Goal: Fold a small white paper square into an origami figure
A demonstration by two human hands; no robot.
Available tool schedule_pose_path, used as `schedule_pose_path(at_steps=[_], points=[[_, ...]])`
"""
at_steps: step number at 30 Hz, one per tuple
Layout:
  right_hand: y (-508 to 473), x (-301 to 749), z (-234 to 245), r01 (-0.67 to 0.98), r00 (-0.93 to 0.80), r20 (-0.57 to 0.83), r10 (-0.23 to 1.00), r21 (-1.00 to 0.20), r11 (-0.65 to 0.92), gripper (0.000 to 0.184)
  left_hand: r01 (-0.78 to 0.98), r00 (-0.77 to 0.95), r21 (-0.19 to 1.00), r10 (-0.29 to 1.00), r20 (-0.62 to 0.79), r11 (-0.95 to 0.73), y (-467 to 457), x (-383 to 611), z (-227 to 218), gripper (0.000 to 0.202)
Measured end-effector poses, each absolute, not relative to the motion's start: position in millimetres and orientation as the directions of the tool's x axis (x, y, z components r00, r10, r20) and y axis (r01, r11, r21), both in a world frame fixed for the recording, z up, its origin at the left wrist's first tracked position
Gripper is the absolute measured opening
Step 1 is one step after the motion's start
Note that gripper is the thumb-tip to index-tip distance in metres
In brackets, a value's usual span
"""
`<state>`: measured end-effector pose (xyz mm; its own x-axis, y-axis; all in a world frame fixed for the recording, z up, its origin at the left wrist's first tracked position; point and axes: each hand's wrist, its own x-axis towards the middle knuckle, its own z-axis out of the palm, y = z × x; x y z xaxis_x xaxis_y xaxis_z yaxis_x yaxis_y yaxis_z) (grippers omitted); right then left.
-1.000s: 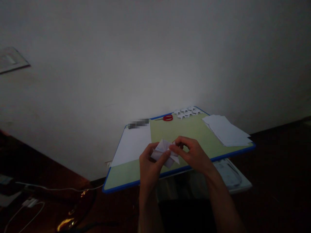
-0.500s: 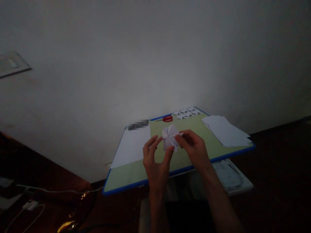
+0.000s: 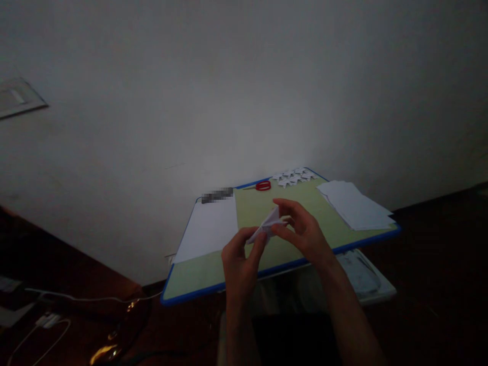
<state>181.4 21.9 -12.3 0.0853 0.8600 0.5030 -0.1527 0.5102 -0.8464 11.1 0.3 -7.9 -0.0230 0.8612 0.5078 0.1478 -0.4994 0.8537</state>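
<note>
A small folded white paper piece (image 3: 266,226) is held up over the green tabletop, tilted so that its edge shows. My left hand (image 3: 241,256) pinches its lower left part between thumb and fingers. On the other side, my right hand (image 3: 303,234) has its thumb against the paper, and the fingers curl behind it, partly hidden. Further back on the table lie several folded paper stars (image 3: 293,177) in rows. Red-handled scissors (image 3: 262,186) rest to the left of them.
The green table (image 3: 202,277) has a blue rim and stands against a wall. White sheets (image 3: 354,206) are stacked on the right. Another white sheet (image 3: 208,229) lies on the left, below a blurred dark strip (image 3: 217,195). A white cable (image 3: 95,300) runs at lower left.
The folded paper has turned from its open, pleated face to a flatter edge-on view. My left fingers have closed on it, and the right fingers have shifted behind it.
</note>
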Motion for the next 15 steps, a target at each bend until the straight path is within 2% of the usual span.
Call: schedule_pose_path(at_steps=[4,9,15], points=[[20,184,-12,-0.193,-0.037,0.475,0.879,-0.866,0.460,0.025,0.146,-0.011,0.840,0.848,0.529,-0.522,-2,11,-6,0.014],[15,182,-11,-0.260,-0.041,0.489,0.871,-0.847,0.464,0.024,0.092,0.021,0.855,0.860,0.510,-0.510,-2,11,-7,0.014],[9,189,-5,-0.059,-0.088,0.523,0.848,-0.853,0.519,0.019,0.163,0.083,0.833,0.849,0.522,-0.528,-3,5,-9,0.013]])
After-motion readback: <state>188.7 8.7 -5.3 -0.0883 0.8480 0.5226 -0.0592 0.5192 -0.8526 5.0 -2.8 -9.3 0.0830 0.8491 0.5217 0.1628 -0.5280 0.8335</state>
